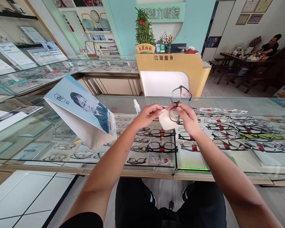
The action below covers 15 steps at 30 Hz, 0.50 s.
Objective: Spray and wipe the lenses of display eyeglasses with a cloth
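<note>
Above the glass counter, my right hand (188, 117) is closed on a pair of black-framed eyeglasses (177, 101), held upright on end with a red-and-white tag on the upper lens. My left hand (149, 114) pinches a pale cream cleaning cloth (166, 122), which hangs down next to the lower lens. Whether the cloth touches that lens I cannot tell. Just behind my left hand stands a small white spray bottle (136, 106), its lower part partly hidden.
A glass display counter (154, 170) holds rows of eyeglasses (162, 146). On its left stands a blue folded sign (85, 107). Beyond are a wooden cashier desk (199, 71) with a plant (144, 30), and a person (270, 47) seated at a dark table.
</note>
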Each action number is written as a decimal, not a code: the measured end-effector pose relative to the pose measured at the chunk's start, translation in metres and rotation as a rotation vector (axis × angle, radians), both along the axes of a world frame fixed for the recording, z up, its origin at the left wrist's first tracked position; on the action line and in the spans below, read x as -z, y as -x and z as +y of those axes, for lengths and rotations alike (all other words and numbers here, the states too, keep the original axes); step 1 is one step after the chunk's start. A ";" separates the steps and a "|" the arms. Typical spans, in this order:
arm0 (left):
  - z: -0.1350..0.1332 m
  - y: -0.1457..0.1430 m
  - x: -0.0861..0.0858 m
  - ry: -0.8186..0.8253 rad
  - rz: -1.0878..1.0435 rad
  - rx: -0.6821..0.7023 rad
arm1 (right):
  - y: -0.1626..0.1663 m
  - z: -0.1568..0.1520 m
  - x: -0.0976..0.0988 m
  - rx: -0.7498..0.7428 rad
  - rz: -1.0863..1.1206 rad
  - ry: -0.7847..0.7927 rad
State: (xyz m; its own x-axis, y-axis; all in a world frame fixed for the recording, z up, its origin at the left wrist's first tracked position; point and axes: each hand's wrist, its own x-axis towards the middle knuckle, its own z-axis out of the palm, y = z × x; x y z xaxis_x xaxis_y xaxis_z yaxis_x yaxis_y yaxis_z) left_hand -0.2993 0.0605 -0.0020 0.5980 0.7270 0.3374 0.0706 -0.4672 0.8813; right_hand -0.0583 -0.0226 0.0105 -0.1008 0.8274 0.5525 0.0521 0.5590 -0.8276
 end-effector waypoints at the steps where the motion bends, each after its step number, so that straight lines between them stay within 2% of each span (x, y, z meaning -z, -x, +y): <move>1: -0.001 0.000 -0.001 -0.001 0.009 0.015 | -0.001 0.000 0.000 0.002 0.003 0.000; 7: -0.002 0.003 -0.004 -0.004 0.022 0.029 | -0.002 0.002 -0.001 0.025 -0.012 0.022; 15: -0.002 -0.003 0.000 -0.047 -0.041 -0.050 | 0.000 0.001 -0.002 0.038 -0.024 0.021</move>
State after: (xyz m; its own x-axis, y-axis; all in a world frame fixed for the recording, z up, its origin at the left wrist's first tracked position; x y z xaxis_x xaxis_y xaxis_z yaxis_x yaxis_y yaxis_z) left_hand -0.2967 0.0586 -0.0021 0.5462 0.7386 0.3951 0.0591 -0.5046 0.8613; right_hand -0.0578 -0.0221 0.0123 -0.0821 0.8424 0.5325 0.0926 0.5384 -0.8375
